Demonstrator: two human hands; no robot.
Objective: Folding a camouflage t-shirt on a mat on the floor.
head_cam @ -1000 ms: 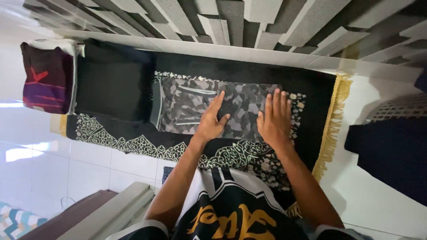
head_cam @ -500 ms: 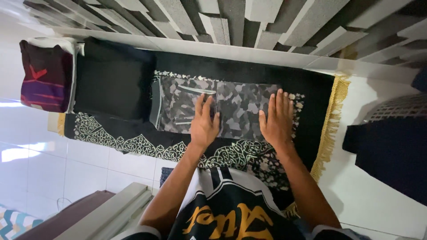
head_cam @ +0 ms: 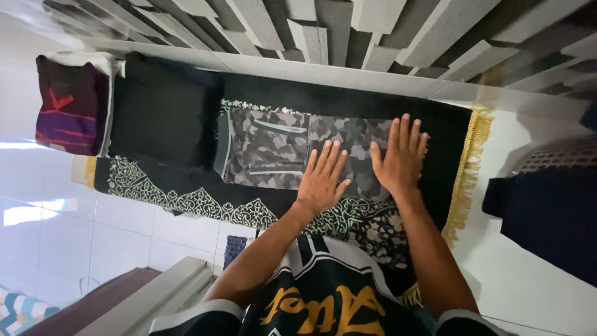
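A folded grey camouflage garment (head_cam: pixel 273 146) lies flat on a black rug with pale ornament and a gold fringe (head_cam: pixel 186 199). My left hand (head_cam: pixel 323 177) rests palm down on the garment's near right part, fingers together and stretched. My right hand (head_cam: pixel 401 155) lies flat beside it on the garment's right end, fingers slightly spread. Neither hand grips anything.
A folded black garment (head_cam: pixel 161 115) lies left of the camouflage one, and a folded dark red and purple garment (head_cam: pixel 68 106) sits further left. A dark blue cloth pile (head_cam: pixel 547 211) lies right of the rug on white tiles. A grey and white blocked wall (head_cam: pixel 348 28) runs behind.
My left hand slid right across the camouflage garment, close to my right hand. My right hand shifted a little up and right toward the garment's end.
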